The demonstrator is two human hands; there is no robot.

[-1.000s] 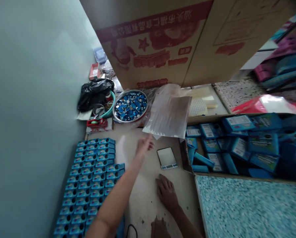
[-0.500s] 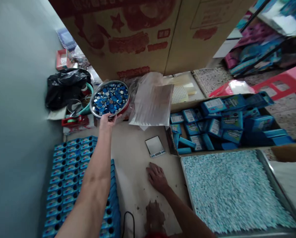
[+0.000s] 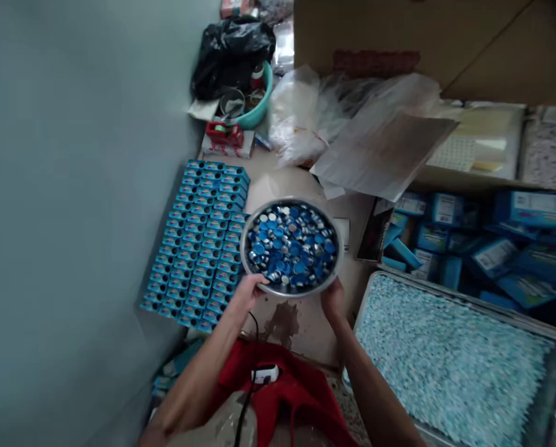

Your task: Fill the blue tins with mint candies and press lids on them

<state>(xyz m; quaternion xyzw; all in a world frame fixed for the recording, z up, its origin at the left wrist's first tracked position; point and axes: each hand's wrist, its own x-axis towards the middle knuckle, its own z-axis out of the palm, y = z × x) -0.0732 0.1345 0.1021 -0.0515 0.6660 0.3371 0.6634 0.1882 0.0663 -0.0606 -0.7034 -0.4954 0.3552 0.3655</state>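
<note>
A round metal bowl [image 3: 337, 264] full of blue and silver caps [image 3: 291, 245] is held level between my two hands over the pale work surface. My left hand [image 3: 251, 292] grips its lower left rim, thumb over the edge. At the lower right rim, my right hand [image 3: 332, 299] is closed on the bowl, its fingers partly hidden beneath. The scale [image 3: 344, 234] shows only in part behind the bowl's right side. Rows of small blue boxes [image 3: 196, 242] stand just left of the bowl.
A metal tray [image 3: 364, 298] of pale blue pieces lies at the right, below a carton of blue packets [image 3: 433, 239]. Plastic bags [image 3: 375, 149], a teal basin [image 3: 259, 112] and a red tape dispenser [image 3: 224, 133] are further back. A wall rises at left.
The bowl has come from the back of the surface toward my body. My right hand has left the surface and taken hold of the bowl's rim. The view has shifted left and down.
</note>
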